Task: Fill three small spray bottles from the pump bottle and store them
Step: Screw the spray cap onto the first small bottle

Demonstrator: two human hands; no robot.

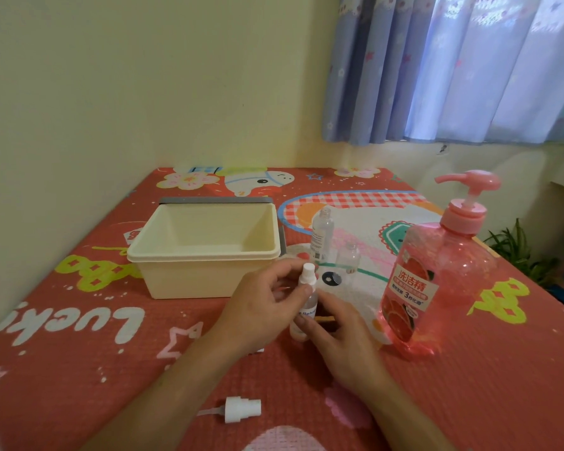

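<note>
Head: bin near mat's left edge.

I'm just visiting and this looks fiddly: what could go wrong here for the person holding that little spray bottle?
The tall uncapped bottle and short uncapped bottle stand just beyond the left hand and right hand holding the spray bottle; a careless reach could tip them. The loose spray head lies beside the left forearm and might be swept away.
</note>
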